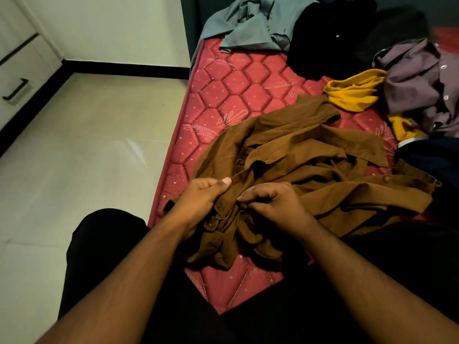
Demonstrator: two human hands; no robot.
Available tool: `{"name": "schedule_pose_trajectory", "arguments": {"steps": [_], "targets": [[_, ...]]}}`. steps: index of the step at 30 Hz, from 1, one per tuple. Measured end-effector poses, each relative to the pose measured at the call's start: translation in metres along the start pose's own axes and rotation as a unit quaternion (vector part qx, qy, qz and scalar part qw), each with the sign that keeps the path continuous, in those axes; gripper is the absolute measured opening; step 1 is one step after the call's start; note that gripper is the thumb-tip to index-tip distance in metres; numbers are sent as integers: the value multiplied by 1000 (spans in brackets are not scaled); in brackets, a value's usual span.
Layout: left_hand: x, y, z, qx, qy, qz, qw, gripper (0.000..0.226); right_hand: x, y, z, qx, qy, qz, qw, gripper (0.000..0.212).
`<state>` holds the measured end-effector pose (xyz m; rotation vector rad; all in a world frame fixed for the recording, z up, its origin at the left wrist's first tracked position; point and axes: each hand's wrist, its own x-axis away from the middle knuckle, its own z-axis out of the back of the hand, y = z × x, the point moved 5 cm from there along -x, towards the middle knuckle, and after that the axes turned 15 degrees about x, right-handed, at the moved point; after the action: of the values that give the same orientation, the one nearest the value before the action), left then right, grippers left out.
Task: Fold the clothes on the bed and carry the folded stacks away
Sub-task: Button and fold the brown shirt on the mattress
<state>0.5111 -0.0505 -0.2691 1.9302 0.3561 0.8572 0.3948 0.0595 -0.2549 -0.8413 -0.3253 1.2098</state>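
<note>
I see both hands curled tight on one garment: my left hand point(198, 197) pinches a fold of the brown shirt point(298, 170) between thumb and bent fingers, and my right hand point(275, 202) clenches the cloth just beside it, knuckles up. The shirt — crumpled cotton-like weave, with a button near its right edge — lies heaped at the near part of the bed point(223, 95), whose pink mattress is quilted in hexagons with small pale dots. Farther back I count five more loose garments: one grey-green shirt point(250, 28) at the far edge, one black piece point(327, 38) beside it, one mauve buttoned shirt point(422, 83) at the right, one mustard-yellow piece point(352, 93) partly under it, and one dark navy piece point(429, 157) at the right edge. Left of the bed lies a glossy pale tiled floor point(87, 145) and a white drawer unit point(17, 70) with black handles.
</note>
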Motion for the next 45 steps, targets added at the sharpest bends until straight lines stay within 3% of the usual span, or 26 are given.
{"name": "schedule_pose_trajectory", "arguments": {"steps": [3, 6, 12, 18, 30, 35, 45], "targets": [[-2, -1, 3, 61, -16, 52, 997, 31, 1, 4, 3, -2, 16, -28, 999, 15], [-1, 3, 5, 41, -30, 38, 998, 10, 0, 3, 6, 5, 15, -16, 1000, 13], [2, 10, 13, 45, -27, 12, 999, 34, 0, -1, 14, -12, 28, 16, 999, 8], [-1, 17, 12, -80, 8, -68, 994, 15, 1, -10, 3, -22, -7, 31, 999, 11], [-1, 14, -3, -16, -22, -61, 998, 6, 5, -10, -1, 122, 92, 57, 987, 7], [0, 12, 0, -51, -49, -52, 996, 29, 6, -7, 1, 140, 111, 60, 982, 5], [3, 14, -2, -80, -32, -79, 993, 29, 5, -10, 2, 177, 102, 95, 974, 8]]}}
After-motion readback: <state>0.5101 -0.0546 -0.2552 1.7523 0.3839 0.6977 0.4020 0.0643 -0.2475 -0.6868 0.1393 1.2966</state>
